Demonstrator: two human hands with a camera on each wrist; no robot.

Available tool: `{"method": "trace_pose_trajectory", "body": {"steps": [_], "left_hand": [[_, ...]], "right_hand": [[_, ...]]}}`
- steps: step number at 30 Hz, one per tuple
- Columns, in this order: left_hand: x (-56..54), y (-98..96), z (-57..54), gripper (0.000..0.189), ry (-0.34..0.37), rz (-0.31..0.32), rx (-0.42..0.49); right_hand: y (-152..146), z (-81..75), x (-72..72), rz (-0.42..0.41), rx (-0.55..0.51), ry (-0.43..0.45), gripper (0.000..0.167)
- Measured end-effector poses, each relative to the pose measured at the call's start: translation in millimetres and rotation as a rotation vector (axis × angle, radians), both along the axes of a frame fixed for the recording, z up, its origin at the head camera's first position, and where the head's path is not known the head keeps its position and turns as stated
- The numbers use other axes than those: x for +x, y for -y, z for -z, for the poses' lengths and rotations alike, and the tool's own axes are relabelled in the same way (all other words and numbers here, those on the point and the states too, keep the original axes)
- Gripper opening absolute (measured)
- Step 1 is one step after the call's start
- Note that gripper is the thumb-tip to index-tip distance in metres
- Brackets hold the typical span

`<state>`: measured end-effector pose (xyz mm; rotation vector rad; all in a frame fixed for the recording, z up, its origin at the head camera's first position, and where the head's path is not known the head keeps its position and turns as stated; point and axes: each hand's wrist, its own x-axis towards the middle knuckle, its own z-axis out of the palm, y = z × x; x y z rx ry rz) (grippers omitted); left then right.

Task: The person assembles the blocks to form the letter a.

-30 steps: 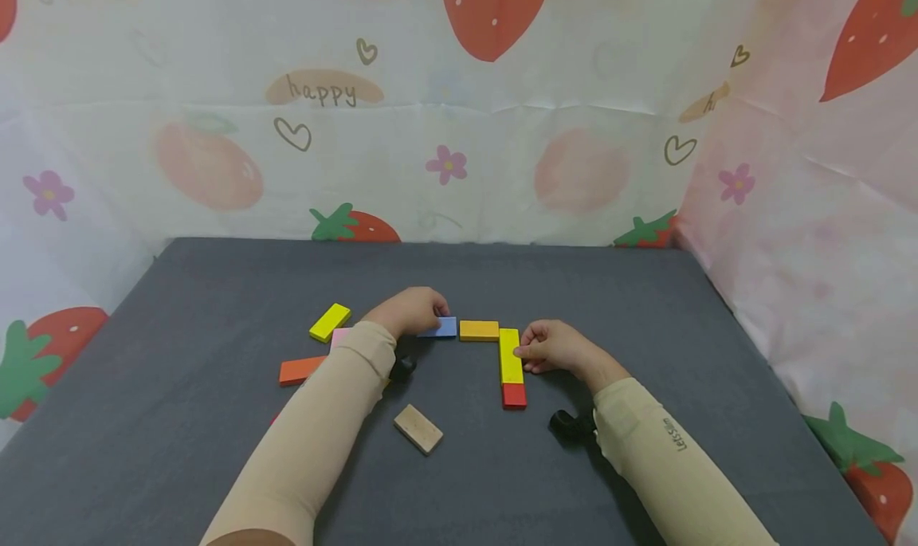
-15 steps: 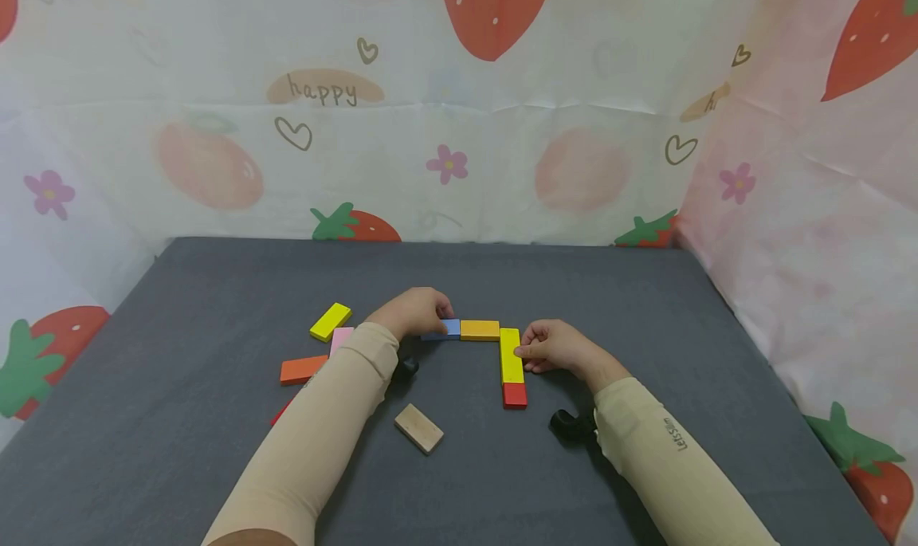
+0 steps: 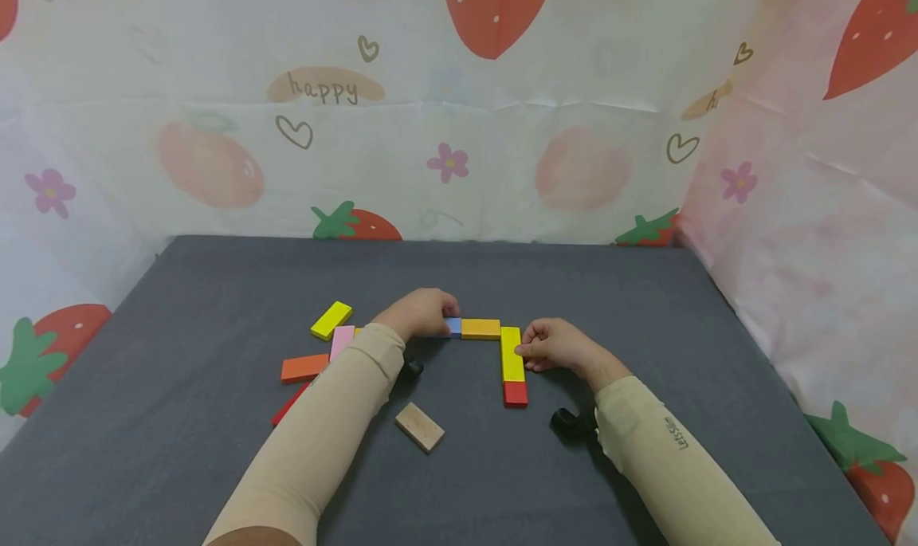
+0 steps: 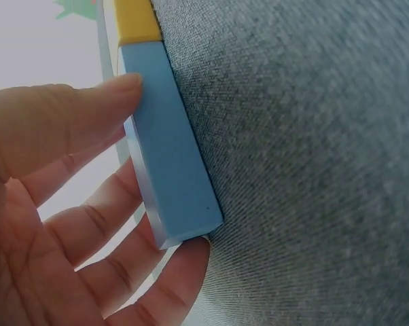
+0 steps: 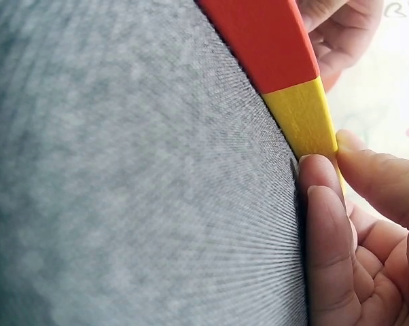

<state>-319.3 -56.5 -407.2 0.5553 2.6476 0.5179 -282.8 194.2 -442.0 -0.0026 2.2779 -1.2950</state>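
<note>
A blue block (image 4: 174,149) lies under my left hand (image 3: 416,313), which pinches it with the thumb on one face and the fingers behind. One end of it meets an orange-yellow block (image 3: 480,330). From that block's right end a long yellow block (image 3: 511,355) runs toward me, with a red block (image 3: 515,394) touching its near end. My right hand (image 3: 562,345) holds the yellow block at its right side, thumb on the edge and curled fingers against the side. In the head view my left fingers hide much of the blue block.
On the left lie another yellow block (image 3: 331,320), a pink block (image 3: 341,341), an orange block (image 3: 304,368) and a red block (image 3: 288,406) partly behind my left sleeve. A bare wooden block (image 3: 419,427) lies nearer me, between the arms, on the grey cloth (image 3: 459,490).
The blue block has slid slightly right, closing a small gap to the orange-yellow block. My left hand has moved right along with it. My right hand stays in place.
</note>
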Motion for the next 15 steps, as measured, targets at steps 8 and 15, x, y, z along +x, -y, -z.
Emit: {"method": "trace_pose_trajectory", "body": {"steps": [8, 15], "left_hand": [[1.6, -2.3, 0.8, 0.034, 0.026, 0.034, -0.028], [3.6, -2.5, 1.1, 0.03, 0.036, 0.028, -0.025]], "right_hand": [[-0.5, -1.7, 0.4, -0.013, 0.014, 0.004, 0.018], [-1.2, -1.2, 0.6, -0.036, 0.022, -0.011, 0.017]]}}
